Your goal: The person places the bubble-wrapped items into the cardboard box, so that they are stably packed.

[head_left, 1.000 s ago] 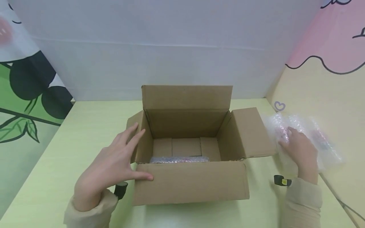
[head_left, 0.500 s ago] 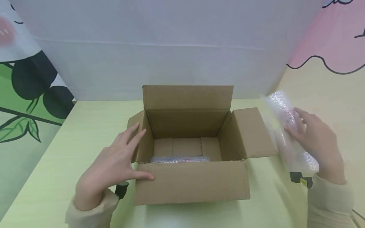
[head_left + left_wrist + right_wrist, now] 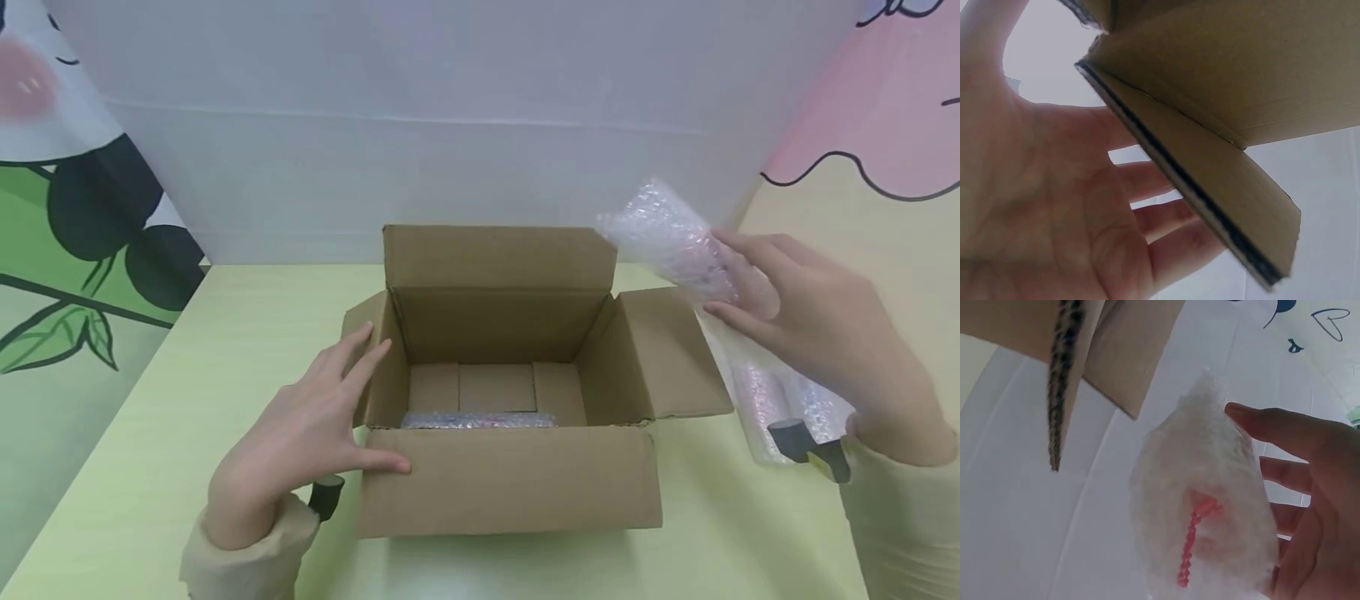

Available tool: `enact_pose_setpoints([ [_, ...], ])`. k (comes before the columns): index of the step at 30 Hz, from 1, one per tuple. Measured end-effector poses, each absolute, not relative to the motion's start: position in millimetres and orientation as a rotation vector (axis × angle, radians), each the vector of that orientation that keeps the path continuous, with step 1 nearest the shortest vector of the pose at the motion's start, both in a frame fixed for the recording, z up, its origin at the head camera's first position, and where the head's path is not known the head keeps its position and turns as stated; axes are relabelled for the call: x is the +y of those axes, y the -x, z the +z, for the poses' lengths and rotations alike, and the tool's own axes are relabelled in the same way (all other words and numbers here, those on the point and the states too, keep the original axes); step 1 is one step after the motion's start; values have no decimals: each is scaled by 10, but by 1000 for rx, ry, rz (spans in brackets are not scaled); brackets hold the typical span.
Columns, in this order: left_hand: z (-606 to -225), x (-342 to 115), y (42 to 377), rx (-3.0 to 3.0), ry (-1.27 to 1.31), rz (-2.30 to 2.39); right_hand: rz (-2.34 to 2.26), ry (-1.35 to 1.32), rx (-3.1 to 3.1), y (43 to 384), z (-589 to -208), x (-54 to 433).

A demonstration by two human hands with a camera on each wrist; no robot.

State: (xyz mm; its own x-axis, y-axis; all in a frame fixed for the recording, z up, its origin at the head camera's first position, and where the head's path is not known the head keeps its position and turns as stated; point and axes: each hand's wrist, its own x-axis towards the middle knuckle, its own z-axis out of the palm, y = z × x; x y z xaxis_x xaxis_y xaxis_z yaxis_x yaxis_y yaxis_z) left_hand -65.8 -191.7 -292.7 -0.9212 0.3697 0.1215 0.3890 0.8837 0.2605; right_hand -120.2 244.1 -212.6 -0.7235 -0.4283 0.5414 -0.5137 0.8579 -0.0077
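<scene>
Relative to the earlier frame, the right hand (image 3: 821,321) and its packet (image 3: 667,237) stand farther left, nearer the box (image 3: 502,325); the left hand (image 3: 303,429) keeps its place. The packet, in bubble wrap, is raised and tilted near the box's far right corner; whether it overlies the rim cannot be told. Thumb and fingers of the right hand pinch its lower end; a red strand (image 3: 1190,544) shows inside. The left hand's fingers are straight and spread, touching the left flap (image 3: 365,310), its thumb on the near flap (image 3: 510,483). A second packet (image 3: 480,421) lies inside the box by the near wall; further packets (image 3: 763,408), partly hidden, lie on the table (image 3: 150,450) at right. Good handling probably calls for a light pinch, a path above the right flap (image 3: 675,358), and steadying the box without bending its flaps.
</scene>
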Motion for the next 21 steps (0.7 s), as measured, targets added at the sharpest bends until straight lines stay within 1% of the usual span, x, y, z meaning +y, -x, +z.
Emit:
enact_pose_setpoints([
  [4,-2926,-1909,656,-2987,603,-436,196,-927,-2389,1213,-2071,2236],
  [9,-2933,-1906,654,-2990,597,-438,176,-1135,-2390,1277,-2031,1946],
  [14,-2941,-1907,657,-2994,593,-428,93,-1269,-2491,1335,-1997,1650],
  [21,-2949,-1910,665,-2986,602,-426,-82,-1361,-2717,1486,-1997,1280],
])
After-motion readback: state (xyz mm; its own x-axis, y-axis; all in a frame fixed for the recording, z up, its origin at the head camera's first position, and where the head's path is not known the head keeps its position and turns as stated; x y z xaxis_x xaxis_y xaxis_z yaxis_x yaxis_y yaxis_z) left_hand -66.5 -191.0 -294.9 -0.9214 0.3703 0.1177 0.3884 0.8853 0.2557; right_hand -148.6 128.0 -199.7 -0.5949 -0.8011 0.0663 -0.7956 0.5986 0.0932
